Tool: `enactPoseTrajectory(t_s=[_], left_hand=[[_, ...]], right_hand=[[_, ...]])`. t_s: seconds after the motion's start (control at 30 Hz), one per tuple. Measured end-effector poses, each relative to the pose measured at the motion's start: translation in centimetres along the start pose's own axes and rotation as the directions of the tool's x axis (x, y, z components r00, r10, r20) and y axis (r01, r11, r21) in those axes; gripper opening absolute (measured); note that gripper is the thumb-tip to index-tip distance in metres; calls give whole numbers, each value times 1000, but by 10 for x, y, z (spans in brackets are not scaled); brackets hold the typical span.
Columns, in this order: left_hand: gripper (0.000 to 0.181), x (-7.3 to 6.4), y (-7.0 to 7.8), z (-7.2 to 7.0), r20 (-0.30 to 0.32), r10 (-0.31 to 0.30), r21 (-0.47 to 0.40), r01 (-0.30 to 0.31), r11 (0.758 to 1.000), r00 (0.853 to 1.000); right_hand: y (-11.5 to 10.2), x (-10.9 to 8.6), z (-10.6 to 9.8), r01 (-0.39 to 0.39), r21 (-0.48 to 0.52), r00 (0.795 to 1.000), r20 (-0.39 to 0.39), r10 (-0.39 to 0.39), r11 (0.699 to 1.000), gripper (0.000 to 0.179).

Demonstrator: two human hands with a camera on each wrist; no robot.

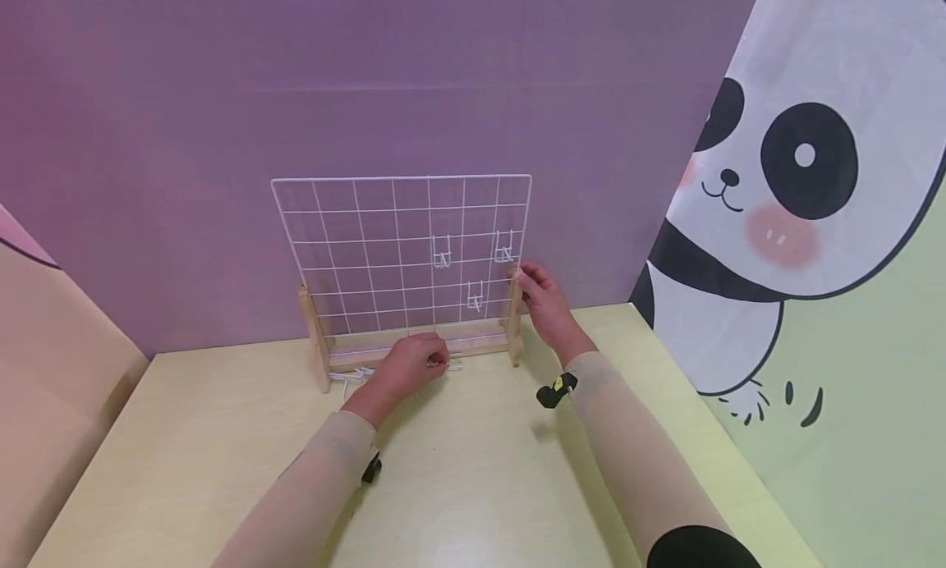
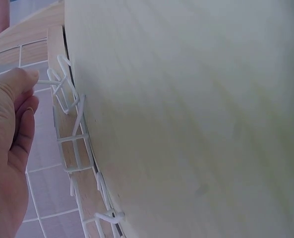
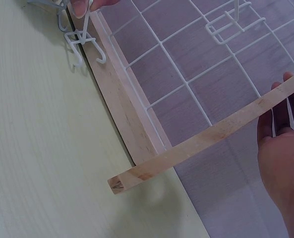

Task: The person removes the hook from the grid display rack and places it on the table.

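A white wire grid panel stands upright in a wooden stand. Near the stand's base, my left hand pinches one white wire hook between thumb and fingertips. The left wrist view shows that hook beside the base, next to more loose white hooks. My right hand holds the stand's right post near its top; its thumb is hidden in the right wrist view. Three hooks hang on the grid's right half: a middle one, a right one and a lower one.
The stand rests near the back edge of a pale wooden table. A purple wall rises close behind, with a panda picture to the right. Loose hooks lie at the stand's front left.
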State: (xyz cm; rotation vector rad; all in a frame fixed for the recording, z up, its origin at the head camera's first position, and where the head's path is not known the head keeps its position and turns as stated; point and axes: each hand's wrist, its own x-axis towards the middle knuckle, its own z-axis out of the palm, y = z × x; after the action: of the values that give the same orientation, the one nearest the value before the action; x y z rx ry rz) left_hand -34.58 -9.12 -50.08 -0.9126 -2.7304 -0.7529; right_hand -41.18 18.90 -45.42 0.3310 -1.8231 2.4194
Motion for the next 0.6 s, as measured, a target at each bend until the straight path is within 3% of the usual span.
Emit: enactPoseTrajectory(t_s=[0.23,0.47,0.6], left_hand=[[11,-1,-3,1,27,-15,-24,15,1000,1000],[11,-3,-3,0,57,-6,-40,8,999,998],[8,-4,-2,0,88,-21,-53,26,998,996]], right_hand=[[1,2,-1,-1,-12,1000,7,1,1000,32],[3,2,-2,5,-11,1000,5,-5,1000,13],[3,1,-1,13,-2,1000,10,-13,1000,17]])
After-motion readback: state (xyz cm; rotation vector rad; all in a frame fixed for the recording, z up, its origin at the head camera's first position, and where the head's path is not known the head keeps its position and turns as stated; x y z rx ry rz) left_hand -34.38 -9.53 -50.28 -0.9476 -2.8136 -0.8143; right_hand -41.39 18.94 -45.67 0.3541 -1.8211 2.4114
